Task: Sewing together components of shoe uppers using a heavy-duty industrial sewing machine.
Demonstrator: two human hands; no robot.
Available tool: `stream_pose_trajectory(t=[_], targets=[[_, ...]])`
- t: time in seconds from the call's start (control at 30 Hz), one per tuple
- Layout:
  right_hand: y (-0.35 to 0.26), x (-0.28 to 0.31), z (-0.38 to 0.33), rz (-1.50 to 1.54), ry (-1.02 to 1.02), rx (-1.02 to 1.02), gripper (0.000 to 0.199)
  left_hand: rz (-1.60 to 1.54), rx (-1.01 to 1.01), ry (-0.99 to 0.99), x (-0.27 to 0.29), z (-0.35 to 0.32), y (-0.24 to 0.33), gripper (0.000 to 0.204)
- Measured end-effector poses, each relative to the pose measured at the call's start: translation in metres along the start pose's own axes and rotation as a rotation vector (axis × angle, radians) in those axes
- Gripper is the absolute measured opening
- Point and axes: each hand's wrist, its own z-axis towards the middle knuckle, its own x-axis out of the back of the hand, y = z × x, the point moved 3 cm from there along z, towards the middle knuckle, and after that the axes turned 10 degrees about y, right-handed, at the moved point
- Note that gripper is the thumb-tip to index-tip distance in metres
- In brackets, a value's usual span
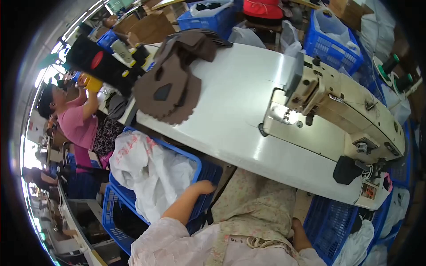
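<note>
My left hand (205, 187) is at the right side of a blue plastic basket (199, 170), low beside my lap. Its fingers are turned away, so whether it grips the basket cannot be made out. Inside that basket lies a bulging white plastic bag (148, 164) with red print. My right hand (297, 224) is down by my right hip, mostly hidden past the apron (253, 199); its fingers do not show. Both hands are off the white sewing table (222, 106). Brown cut fabric pieces (166, 91) with notched edges lie at the table's left end.
An industrial sewing machine (350, 106) stands on the table's right part. Another blue basket (330, 226) is at my right. Thread cones (392, 64) stand at the far right. A co-worker in pink (80, 119) is at the left. More blue crates (333, 42) line the back.
</note>
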Motion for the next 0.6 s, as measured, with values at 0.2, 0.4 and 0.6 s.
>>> stream_pose_trajectory(t=[0.2,0.4,0.6], targets=[[-0.102,0.093,-0.139,0.056,0.198,0.168,0.041,-0.284,-0.525,1.172,0.327,-0.153,0.053,0.024],[-0.151,0.143,-0.188,0.049,0.479,0.350,0.039,0.198,-0.006,1.567,0.418,-0.065,0.087,0.096],[-0.170,0.141,-0.240,0.055,0.494,0.312,0.036,0.059,-0.025,1.268,0.436,-0.069,0.093,0.098]])
